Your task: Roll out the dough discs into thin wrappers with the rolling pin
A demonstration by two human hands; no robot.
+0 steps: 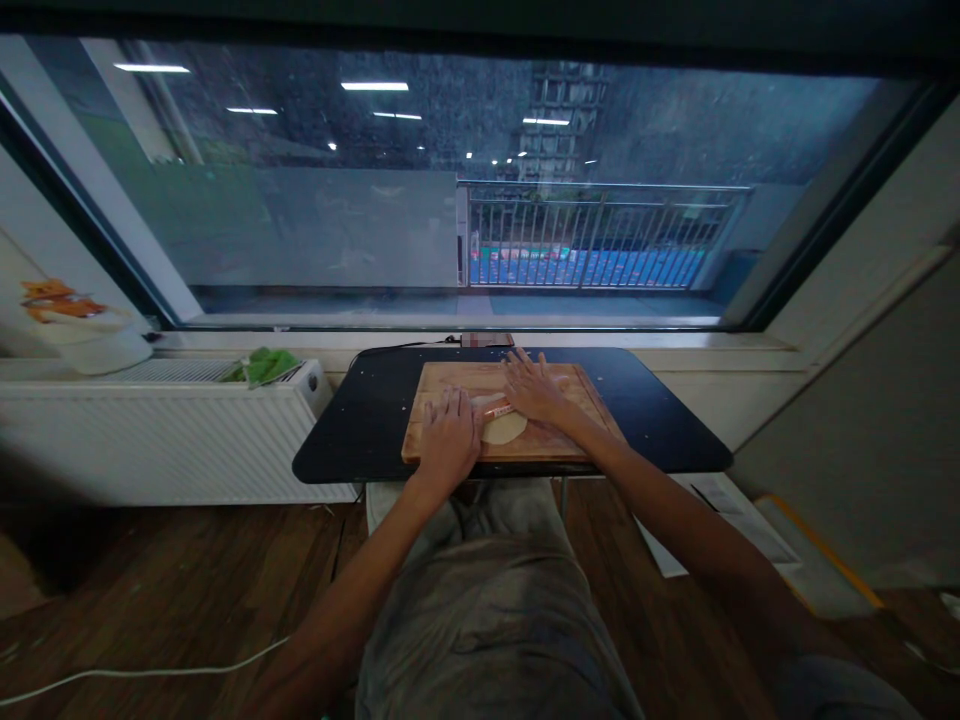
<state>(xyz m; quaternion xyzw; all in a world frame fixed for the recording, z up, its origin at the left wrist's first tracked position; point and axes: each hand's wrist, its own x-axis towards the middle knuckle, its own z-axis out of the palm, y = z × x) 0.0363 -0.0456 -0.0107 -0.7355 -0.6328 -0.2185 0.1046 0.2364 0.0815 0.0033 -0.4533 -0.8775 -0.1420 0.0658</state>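
Observation:
A small round sheet of dough (504,429) lies on a wooden cutting board (414,443). Across the dough's far part runs a rolling pin (497,408), slightly slanted, with only its middle showing. My left hand (452,430) lies over the pin's left end, fingers stretched forward. On the right end rests my right hand (534,388), palm down with its fingers spread. Neither hand wraps round the pin; both ends are hidden beneath the palms.
A black table (360,420) carries the board before a wide window. To the left stands a white radiator (150,440) with green leaves (270,366) and a white pot (105,345) on top. White sheets (720,515) lie low at right; a white cable (142,670) crosses the floor.

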